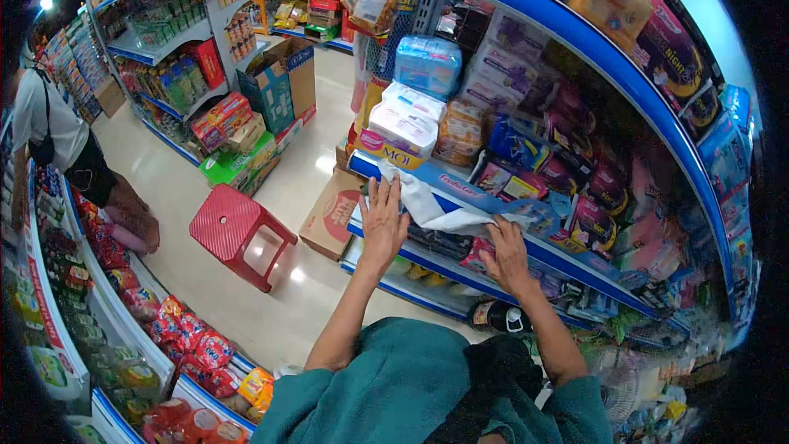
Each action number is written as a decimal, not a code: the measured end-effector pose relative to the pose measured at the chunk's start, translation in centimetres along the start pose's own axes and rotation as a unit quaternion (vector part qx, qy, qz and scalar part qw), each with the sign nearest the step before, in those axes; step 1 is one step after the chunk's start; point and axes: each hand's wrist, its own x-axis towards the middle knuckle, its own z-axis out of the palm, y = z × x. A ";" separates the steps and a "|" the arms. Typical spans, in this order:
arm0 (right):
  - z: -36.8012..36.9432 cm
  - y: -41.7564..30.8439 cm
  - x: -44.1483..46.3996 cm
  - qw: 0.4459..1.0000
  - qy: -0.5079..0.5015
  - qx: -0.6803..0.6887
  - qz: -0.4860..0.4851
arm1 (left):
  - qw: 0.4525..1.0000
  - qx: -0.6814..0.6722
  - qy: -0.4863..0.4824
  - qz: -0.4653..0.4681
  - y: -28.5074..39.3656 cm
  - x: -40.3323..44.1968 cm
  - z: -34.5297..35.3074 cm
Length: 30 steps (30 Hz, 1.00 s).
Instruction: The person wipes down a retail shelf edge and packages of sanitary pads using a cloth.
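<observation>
A white cloth [431, 210] stretches, twisted, along the blue front edge of a shelf [464, 201], between my two hands. My left hand [383, 220] lies with its fingers stretched out, the fingertips touching the cloth's left end at the shelf corner. At the cloth's right end, my right hand [505, 253] has its fingers bent over the fabric. Just behind the cloth stand white packs marked "MOI" [401, 127], an orange-brown pack [459, 131] and a blue pack [427, 66].
A red plastic stool [238, 226] stands on the aisle floor to my left. Beside the shelf end sits a cardboard box [329, 212]. A dark bottle [497, 316] is low by my right arm. Another person [62, 127] stands at far left near shelves with red bags [197, 349].
</observation>
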 end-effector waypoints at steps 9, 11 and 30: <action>1.5 -2.8 2.7 1.000 0.028 0.010 0.006 | 0.999 0.032 -0.014 0.000 -3.5 1.5 -2.5; 1.8 -3.8 3.4 0.999 0.042 0.023 0.012 | 0.999 0.034 -0.020 -0.003 -3.9 1.6 -3.2; 3.2 -7.9 7.7 0.999 0.020 0.025 -0.004 | 0.999 -0.016 -0.024 -0.016 -5.7 2.2 -5.2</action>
